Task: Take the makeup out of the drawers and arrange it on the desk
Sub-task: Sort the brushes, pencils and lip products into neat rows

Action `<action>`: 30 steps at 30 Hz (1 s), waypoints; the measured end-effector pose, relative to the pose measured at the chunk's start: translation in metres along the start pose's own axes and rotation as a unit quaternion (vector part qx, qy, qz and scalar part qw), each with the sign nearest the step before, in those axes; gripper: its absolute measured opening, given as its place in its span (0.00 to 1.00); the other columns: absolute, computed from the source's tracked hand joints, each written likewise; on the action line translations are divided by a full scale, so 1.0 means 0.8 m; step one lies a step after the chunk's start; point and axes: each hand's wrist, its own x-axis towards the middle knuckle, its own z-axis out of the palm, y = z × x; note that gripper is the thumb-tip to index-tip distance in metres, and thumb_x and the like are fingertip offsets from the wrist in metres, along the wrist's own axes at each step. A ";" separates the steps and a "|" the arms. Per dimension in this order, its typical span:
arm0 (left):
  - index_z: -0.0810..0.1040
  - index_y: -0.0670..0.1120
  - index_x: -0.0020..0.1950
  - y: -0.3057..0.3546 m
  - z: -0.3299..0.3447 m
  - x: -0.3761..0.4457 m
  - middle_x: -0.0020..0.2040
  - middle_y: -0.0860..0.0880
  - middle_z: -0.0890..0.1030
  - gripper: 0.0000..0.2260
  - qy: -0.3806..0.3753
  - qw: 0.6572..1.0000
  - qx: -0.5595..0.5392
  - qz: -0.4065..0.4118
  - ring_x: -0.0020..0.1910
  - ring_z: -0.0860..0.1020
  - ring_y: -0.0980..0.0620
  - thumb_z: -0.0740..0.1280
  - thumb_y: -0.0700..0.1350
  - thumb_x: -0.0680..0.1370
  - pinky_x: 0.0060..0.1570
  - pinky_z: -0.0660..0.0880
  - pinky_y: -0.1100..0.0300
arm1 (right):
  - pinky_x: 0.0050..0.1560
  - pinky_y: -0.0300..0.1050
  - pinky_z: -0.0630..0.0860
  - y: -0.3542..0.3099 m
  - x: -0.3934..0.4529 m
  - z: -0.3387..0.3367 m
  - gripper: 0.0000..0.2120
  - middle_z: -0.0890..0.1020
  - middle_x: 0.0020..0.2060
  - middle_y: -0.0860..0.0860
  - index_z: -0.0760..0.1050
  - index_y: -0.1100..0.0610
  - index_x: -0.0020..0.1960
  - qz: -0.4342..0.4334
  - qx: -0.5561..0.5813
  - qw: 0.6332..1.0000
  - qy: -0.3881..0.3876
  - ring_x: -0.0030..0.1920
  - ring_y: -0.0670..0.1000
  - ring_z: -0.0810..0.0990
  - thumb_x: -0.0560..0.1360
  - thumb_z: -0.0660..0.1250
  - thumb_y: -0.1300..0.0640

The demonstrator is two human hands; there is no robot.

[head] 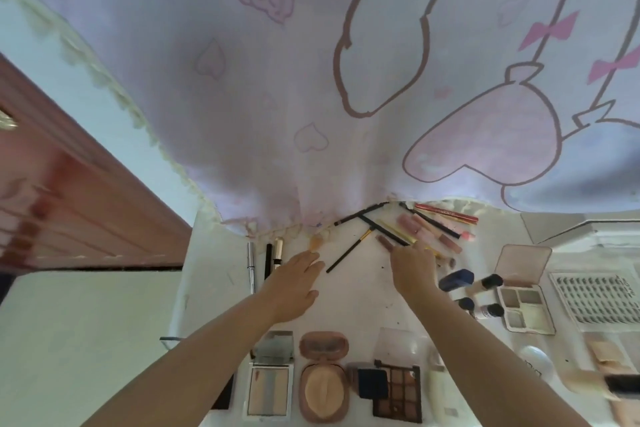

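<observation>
Makeup: mostly laid out on white desk [360,291]. Loose slim black pencils and pink lip-gloss tubes [420,230] heaped at back edge under lilac printed curtain [277,97]. Left hand [294,282] flat, empty; right hand [414,265] open, fingertips at heap, grasping nothing. Risk: a sweeping reach rolls pencils off or knocks small dark-capped bottles [486,282].

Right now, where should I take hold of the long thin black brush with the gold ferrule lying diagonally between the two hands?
Pinch the long thin black brush at mid-handle, from above, with the right hand. It lies flat on the white desk, its near black end clear of other items, while the gold end runs into the pile of pencils, so a grip there looks crowded.
</observation>
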 end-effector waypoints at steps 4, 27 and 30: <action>0.50 0.43 0.74 -0.006 -0.001 -0.013 0.75 0.46 0.52 0.26 -0.006 0.999 -0.032 -0.021 0.73 0.51 0.50 0.55 0.47 0.80 0.72 0.52 0.57 | 0.51 0.44 0.69 -0.004 -0.008 0.004 0.13 0.75 0.53 0.53 0.70 0.57 0.59 -0.074 0.014 0.996 0.038 0.53 0.54 0.73 0.75 0.59 0.61; 0.66 0.46 0.40 0.065 -0.174 -0.059 0.31 0.51 0.71 0.12 0.308 0.943 -0.075 0.105 0.31 0.71 0.49 0.53 0.50 0.80 0.31 0.63 0.62 | 0.22 0.31 0.63 0.003 -0.114 -0.218 0.09 0.64 0.20 0.44 0.72 0.64 0.48 -0.133 0.455 0.802 0.364 0.18 0.44 0.66 0.77 0.53 0.64; 0.62 0.50 0.33 0.067 -0.211 -0.074 0.28 0.54 0.64 0.16 0.192 0.953 -0.169 0.161 0.26 0.63 0.57 0.53 0.48 0.81 0.28 0.62 0.67 | 0.21 0.32 0.61 0.012 -0.136 -0.235 0.14 0.61 0.21 0.41 0.73 0.67 0.44 -0.227 0.377 0.795 0.418 0.16 0.41 0.60 0.74 0.52 0.60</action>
